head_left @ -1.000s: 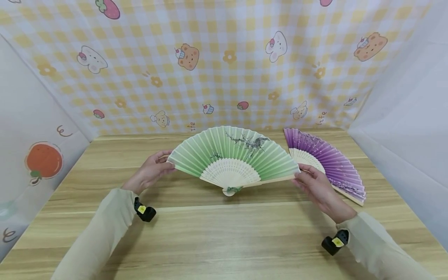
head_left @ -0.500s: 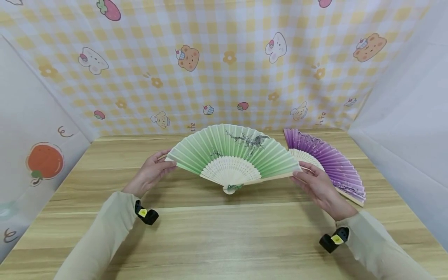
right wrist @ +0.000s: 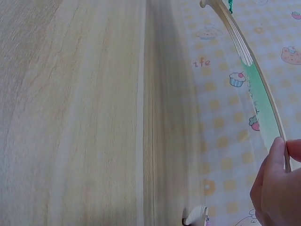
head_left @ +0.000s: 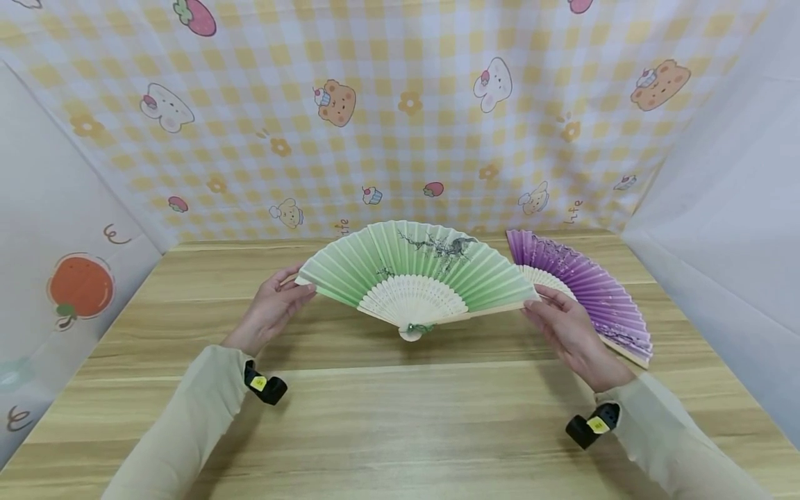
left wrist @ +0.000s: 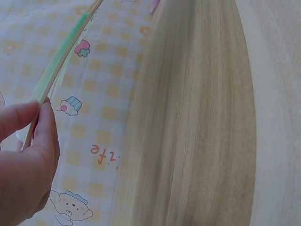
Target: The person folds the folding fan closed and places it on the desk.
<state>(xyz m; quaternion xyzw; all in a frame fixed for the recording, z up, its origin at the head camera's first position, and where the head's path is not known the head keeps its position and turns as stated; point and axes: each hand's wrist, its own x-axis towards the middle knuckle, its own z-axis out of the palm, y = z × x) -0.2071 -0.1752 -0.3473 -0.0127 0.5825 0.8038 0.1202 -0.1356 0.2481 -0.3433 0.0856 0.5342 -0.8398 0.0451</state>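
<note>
A green folding fan (head_left: 412, 271) is spread wide above the table, its pale ribs meeting at a pivot with a green cord at the bottom. Dark branches are printed on its pleats. My left hand (head_left: 271, 309) pinches its left outer stick between thumb and fingers, as the left wrist view shows with the hand (left wrist: 28, 150) at that edge. At the opposite end my right hand (head_left: 571, 333) pinches the other outer stick; in the right wrist view the thumb and fingers of this hand (right wrist: 277, 183) meet on it.
A purple folding fan (head_left: 584, 285) lies spread on the wooden table (head_left: 400, 423) at the right, partly behind my right hand. A yellow checked cloth (head_left: 400, 139) hangs along the back edge. White cloth walls (head_left: 725, 194) stand at both sides.
The green fan has risen slightly, its pivot now higher in the head view, and both hands have moved up a little with it. The purple fan has stayed put.
</note>
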